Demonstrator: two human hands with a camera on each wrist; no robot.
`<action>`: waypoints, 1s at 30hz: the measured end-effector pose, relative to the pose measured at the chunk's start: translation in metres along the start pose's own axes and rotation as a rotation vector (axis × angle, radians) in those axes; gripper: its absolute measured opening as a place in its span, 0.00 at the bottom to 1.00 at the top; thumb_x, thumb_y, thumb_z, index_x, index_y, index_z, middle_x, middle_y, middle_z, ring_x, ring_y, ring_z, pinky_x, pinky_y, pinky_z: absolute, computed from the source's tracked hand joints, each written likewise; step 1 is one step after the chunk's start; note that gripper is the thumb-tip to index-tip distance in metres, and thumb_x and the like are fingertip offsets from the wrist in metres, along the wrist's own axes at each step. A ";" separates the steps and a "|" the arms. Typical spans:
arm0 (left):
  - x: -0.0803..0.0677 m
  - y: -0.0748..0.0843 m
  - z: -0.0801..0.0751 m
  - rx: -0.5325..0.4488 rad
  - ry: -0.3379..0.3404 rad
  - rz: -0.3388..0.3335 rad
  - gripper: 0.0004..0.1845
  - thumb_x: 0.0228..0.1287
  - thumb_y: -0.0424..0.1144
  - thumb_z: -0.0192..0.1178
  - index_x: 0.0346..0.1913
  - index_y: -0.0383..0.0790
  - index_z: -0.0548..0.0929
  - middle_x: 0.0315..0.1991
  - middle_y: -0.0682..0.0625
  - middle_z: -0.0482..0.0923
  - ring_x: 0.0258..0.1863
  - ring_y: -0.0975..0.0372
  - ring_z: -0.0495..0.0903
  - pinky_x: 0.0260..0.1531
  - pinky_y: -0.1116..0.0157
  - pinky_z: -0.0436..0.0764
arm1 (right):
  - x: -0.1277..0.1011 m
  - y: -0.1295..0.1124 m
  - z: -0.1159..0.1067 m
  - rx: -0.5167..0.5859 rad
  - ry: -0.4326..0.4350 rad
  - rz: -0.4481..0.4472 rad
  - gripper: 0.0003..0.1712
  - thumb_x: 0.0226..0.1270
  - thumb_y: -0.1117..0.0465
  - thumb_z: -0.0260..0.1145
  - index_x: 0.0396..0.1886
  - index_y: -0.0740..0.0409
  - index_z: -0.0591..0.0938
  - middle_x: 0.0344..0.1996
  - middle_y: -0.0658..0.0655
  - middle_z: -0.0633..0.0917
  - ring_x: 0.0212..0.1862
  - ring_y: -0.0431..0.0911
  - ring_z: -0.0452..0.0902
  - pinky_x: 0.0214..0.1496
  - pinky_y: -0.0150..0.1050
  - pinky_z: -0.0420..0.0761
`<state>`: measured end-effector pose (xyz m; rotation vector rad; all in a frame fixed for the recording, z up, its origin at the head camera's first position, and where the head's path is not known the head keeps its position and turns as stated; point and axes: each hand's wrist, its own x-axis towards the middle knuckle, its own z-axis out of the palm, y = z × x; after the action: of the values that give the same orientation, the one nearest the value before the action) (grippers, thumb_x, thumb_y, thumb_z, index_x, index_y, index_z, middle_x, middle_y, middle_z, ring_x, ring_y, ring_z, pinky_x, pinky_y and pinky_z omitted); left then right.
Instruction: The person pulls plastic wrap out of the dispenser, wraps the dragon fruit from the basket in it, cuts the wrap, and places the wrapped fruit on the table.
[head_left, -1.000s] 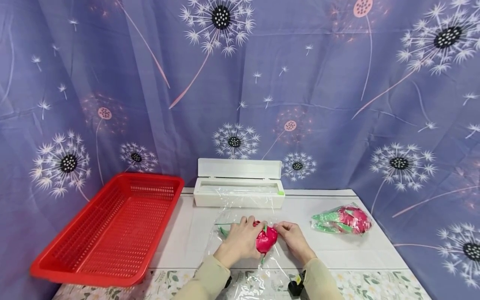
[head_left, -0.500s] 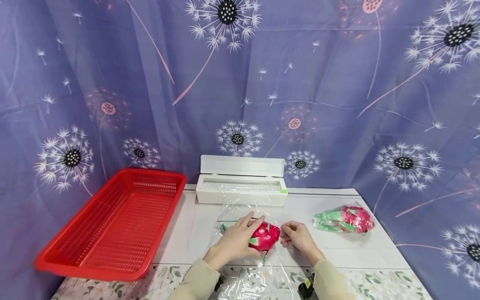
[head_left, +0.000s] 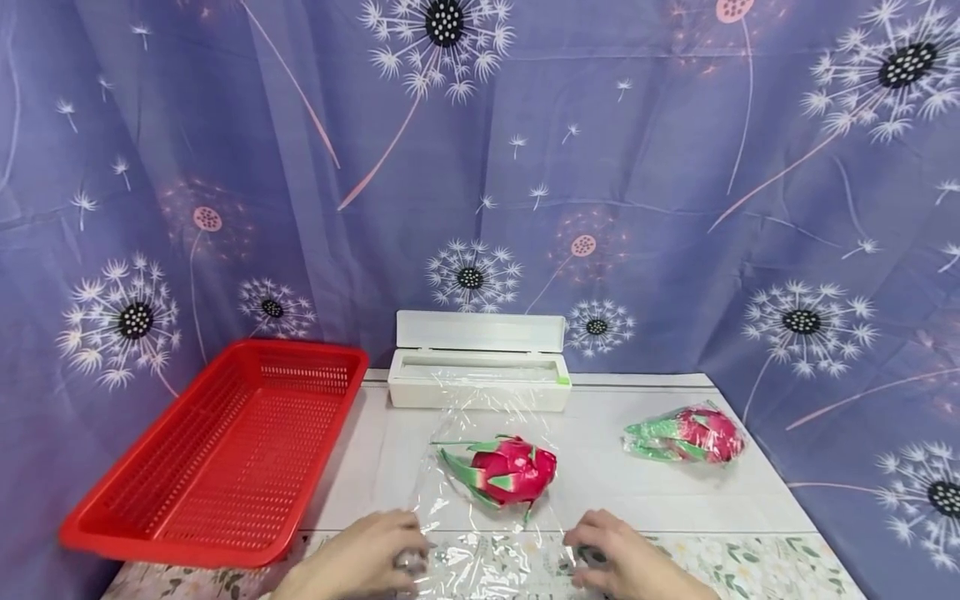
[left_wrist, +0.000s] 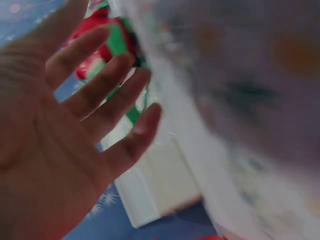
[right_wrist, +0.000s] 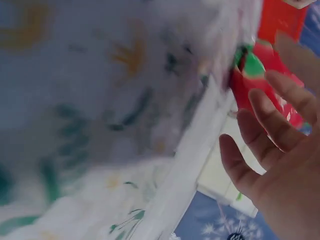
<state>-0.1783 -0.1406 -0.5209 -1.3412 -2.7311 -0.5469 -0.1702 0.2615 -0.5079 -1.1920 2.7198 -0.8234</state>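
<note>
Left hand (head_left: 360,554) sits at the near edge of the tabletop (head_left: 652,500), fingers lying loosely bent over the near left part of the cling film sheet (head_left: 487,550). In the left wrist view this hand shows fingers spread and nearly straight, gripping nothing; that picture is blurred. Whether the fingertips actually press the film, cannot tell.

Right hand (head_left: 626,562) lies at the near right part of the same sheet, fingers gently curved, palm down. The right wrist view shows its fingers apart and relaxed, closed on nothing. The two hands are well apart, one on each side of the sheet, both nearer the viewer than the fruit.

Dragon fruit (head_left: 504,471) lies on the film, about mid-sheet, between the hands and the white cling film dispenser box (head_left: 478,375). Long axis runs roughly left to right, slightly tilted: the round pink end points right, the green leafy tips point left. No hand touches it.

The film runs from the dispenser box, whose lid stands open, toward the near edge of the tabletop.

A second dragon fruit (head_left: 686,435), wrapped in film, lies farther right, its green end also to the left. A red plastic basket (head_left: 217,454) stands at the left.
</note>
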 end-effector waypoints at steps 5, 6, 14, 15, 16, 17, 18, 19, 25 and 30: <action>-0.025 -0.010 0.009 -0.018 -0.045 0.061 0.12 0.54 0.54 0.70 0.38 0.55 0.84 0.36 0.65 0.71 0.37 0.74 0.69 0.31 0.77 0.71 | -0.007 0.004 0.007 -0.079 -0.159 -0.028 0.14 0.61 0.51 0.72 0.45 0.47 0.84 0.39 0.40 0.76 0.37 0.32 0.67 0.33 0.31 0.72; -0.027 -0.011 0.010 -0.011 -0.030 0.074 0.11 0.54 0.52 0.70 0.37 0.54 0.83 0.36 0.65 0.71 0.37 0.74 0.69 0.30 0.78 0.70 | -0.007 0.006 0.010 -0.098 -0.162 -0.040 0.12 0.61 0.53 0.72 0.44 0.46 0.84 0.38 0.40 0.76 0.35 0.31 0.66 0.32 0.30 0.71; -0.033 -0.016 0.014 0.149 0.082 0.205 0.10 0.45 0.39 0.75 0.25 0.53 0.81 0.29 0.64 0.71 0.31 0.74 0.70 0.27 0.81 0.66 | -0.003 0.006 0.025 -0.206 -0.180 -0.050 0.04 0.65 0.58 0.67 0.35 0.41 0.83 0.33 0.36 0.72 0.34 0.30 0.64 0.31 0.30 0.68; -0.035 -0.016 0.015 0.159 0.086 0.211 0.10 0.45 0.38 0.74 0.26 0.52 0.81 0.29 0.64 0.72 0.31 0.74 0.71 0.27 0.80 0.67 | -0.004 0.004 0.025 -0.214 -0.190 -0.031 0.02 0.66 0.56 0.67 0.35 0.41 0.83 0.33 0.35 0.71 0.34 0.31 0.64 0.31 0.31 0.68; -0.036 -0.016 0.014 0.163 0.089 0.210 0.10 0.45 0.37 0.74 0.28 0.51 0.82 0.30 0.63 0.73 0.31 0.73 0.72 0.27 0.79 0.68 | -0.005 0.003 0.024 -0.212 -0.202 -0.002 0.01 0.66 0.54 0.67 0.35 0.40 0.82 0.33 0.35 0.71 0.34 0.31 0.64 0.32 0.32 0.68; -0.037 -0.017 0.014 0.158 0.095 0.207 0.10 0.45 0.36 0.74 0.29 0.50 0.82 0.31 0.62 0.74 0.32 0.73 0.73 0.28 0.79 0.70 | -0.006 0.001 0.023 -0.210 -0.212 0.027 0.03 0.66 0.51 0.67 0.35 0.40 0.81 0.33 0.35 0.70 0.35 0.32 0.63 0.32 0.33 0.68; -0.039 -0.017 0.013 0.160 0.106 0.203 0.11 0.45 0.35 0.74 0.30 0.49 0.82 0.31 0.62 0.75 0.32 0.72 0.74 0.29 0.77 0.71 | -0.007 0.000 0.022 -0.203 -0.222 0.056 0.06 0.65 0.47 0.66 0.37 0.41 0.81 0.33 0.35 0.70 0.35 0.32 0.63 0.32 0.34 0.68; -0.039 -0.017 0.013 0.163 0.118 0.195 0.11 0.45 0.34 0.74 0.31 0.48 0.83 0.31 0.61 0.75 0.33 0.71 0.75 0.30 0.76 0.73 | -0.007 -0.001 0.021 -0.194 -0.227 0.078 0.06 0.65 0.47 0.67 0.37 0.40 0.81 0.33 0.35 0.70 0.35 0.32 0.63 0.32 0.35 0.68; -0.041 -0.017 0.011 0.208 0.149 0.185 0.11 0.41 0.33 0.71 0.30 0.50 0.83 0.29 0.62 0.76 0.31 0.71 0.75 0.29 0.74 0.74 | -0.005 -0.002 0.021 -0.227 -0.232 0.078 0.02 0.66 0.54 0.67 0.34 0.39 0.81 0.32 0.34 0.70 0.34 0.33 0.62 0.32 0.33 0.65; -0.044 -0.015 0.012 0.108 0.083 0.204 0.06 0.51 0.41 0.69 0.31 0.47 0.82 0.28 0.62 0.75 0.31 0.74 0.73 0.28 0.80 0.70 | -0.006 -0.001 0.026 -0.236 -0.228 0.080 0.03 0.67 0.53 0.66 0.38 0.40 0.80 0.33 0.35 0.70 0.35 0.34 0.63 0.32 0.34 0.65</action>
<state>-0.1613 -0.1789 -0.5458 -1.5098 -2.4825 -0.4236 -0.1589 0.2539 -0.5303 -1.1260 2.7068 -0.3400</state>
